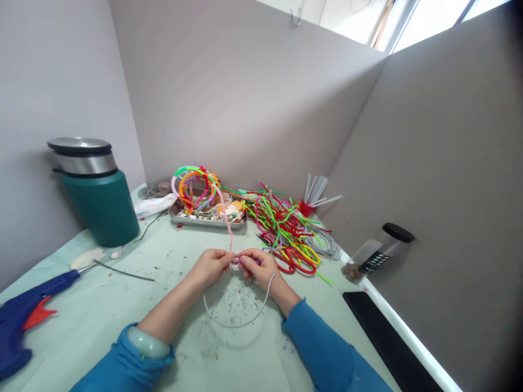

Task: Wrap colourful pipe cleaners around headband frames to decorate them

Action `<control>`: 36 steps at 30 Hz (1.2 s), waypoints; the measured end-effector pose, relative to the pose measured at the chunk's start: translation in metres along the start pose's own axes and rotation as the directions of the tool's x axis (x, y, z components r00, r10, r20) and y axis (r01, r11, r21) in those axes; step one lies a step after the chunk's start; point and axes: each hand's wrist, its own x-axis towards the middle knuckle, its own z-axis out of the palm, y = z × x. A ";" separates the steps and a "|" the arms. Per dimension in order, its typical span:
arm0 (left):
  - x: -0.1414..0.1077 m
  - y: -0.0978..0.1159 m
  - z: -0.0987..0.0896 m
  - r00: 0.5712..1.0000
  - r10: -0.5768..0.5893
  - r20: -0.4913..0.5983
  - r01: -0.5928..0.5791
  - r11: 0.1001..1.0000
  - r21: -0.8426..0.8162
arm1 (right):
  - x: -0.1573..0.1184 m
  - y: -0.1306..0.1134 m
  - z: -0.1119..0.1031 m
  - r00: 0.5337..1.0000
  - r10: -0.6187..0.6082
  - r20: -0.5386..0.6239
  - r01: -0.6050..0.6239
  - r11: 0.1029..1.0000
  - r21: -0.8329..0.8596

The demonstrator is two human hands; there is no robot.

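Note:
My left hand (211,265) and my right hand (261,268) meet above the middle of the table, both with fingers closed in a pinch. Out of the left fingertips a pale pink pipe cleaner (226,220) rises toward the tray. A short purple fuzzy piece (256,261) shows at the right fingertips. Below the hands curves a thin white wire (235,326), bent into an open hoop. One end of it stands free by the right wrist; the other goes up behind the left hand. Exactly how wire and pipe cleaner join is hidden by the fingers.
Behind the hands are a metal tray (204,222) of small pieces, colourful wrapped hoops (196,185), heaped pipe cleaners (281,218), red-handled scissors (302,260) and coiled grey wire (327,242). A green bottle (100,207) and blue glue gun (36,305) stand left; a black strip (384,337) lies right.

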 end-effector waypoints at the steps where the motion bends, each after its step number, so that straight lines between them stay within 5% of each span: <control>1: 0.000 0.000 0.000 1.000 0.004 -0.025 -0.003 0.999 0.039 | 0.000 0.001 0.000 1.000 -0.005 -0.002 0.005 1.000 -0.002; 8: 0.001 0.001 -0.003 0.999 -0.025 -0.024 0.025 0.999 0.024 | 0.002 0.007 -0.002 0.999 -0.031 -0.006 0.031 0.998 -0.047; 12: -0.002 0.003 -0.001 1.000 0.016 -0.009 -0.016 1.000 0.011 | 0.000 0.008 -0.003 0.989 -0.150 -0.004 0.144 0.961 -0.237; 17: -0.008 0.011 0.003 0.999 0.039 -0.008 -0.039 0.999 0.006 | -0.005 0.000 -0.004 0.901 -0.430 0.065 0.391 0.737 -0.552; 20: -0.008 0.013 0.006 0.998 0.055 -0.017 -0.055 0.998 0.029 | -0.007 0.000 -0.003 0.858 -0.503 0.101 0.437 0.615 -0.656; 36: -0.001 0.006 0.006 0.992 0.117 -0.046 -0.113 0.990 0.086 | -0.005 0.006 -0.002 0.828 -0.545 0.133 0.463 0.529 -0.711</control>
